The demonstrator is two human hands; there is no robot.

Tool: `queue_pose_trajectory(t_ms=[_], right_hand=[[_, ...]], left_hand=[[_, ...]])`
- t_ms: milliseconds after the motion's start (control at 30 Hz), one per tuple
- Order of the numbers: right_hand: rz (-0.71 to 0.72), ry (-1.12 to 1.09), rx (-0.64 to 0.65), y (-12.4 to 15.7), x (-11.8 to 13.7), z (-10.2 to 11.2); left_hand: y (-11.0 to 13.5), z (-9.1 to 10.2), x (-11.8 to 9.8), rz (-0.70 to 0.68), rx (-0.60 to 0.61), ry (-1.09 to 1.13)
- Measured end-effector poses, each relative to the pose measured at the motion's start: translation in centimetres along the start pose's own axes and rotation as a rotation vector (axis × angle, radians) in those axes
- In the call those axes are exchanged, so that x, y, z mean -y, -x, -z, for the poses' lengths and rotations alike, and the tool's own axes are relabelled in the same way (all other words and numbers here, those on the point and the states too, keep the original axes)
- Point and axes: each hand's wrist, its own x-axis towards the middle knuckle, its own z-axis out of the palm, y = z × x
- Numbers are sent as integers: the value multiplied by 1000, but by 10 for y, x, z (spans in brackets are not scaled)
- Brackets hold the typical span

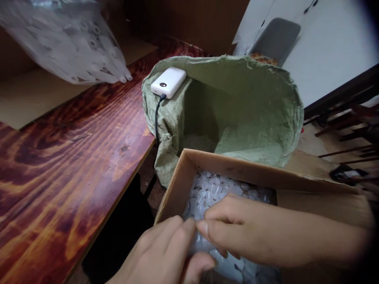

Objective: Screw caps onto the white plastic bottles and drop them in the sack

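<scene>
A brown cardboard box (233, 167) sits at the bottom centre, filled with several small white plastic caps in a clear bag (213, 191). My left hand (166, 254) is at the box's near side, fingers closed and pinching the clear bag over the caps. My right hand (237, 230) reaches in from the right, fingers curled and pressed against the same bag, meeting the left fingertips. Both hands cover much of the near caps.
A green woven sack (254, 102) stands open behind the box, with a white power bank (168, 81) and its cable on the rim. A dark wooden tabletop (65, 157) lies to the left. A clear bag of white plastic tubes (74, 43) rests at top left.
</scene>
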Motion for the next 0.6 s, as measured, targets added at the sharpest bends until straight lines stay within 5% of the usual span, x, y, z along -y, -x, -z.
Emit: queue_pose_trajectory(t_ms=[133,233,333,400,467,600], right_hand=[[79,343,-225,20,6,24],[122,387,-563,37,11,50],[19,527,-1091,41,17,68],[-3,618,-1283,35,20,69],[74,652,-1247,25,25,62],[247,696,-939,6,34,34]], left_hand=[[-7,11,-1,165,-72,-37],[-12,13,4,239,-34,-32],[-14,5,10,250,153,-144],[-14,-5,13,259,392,-208],[-14,-17,12,217,598,-249],[-13,-39,9,84,822,-335]])
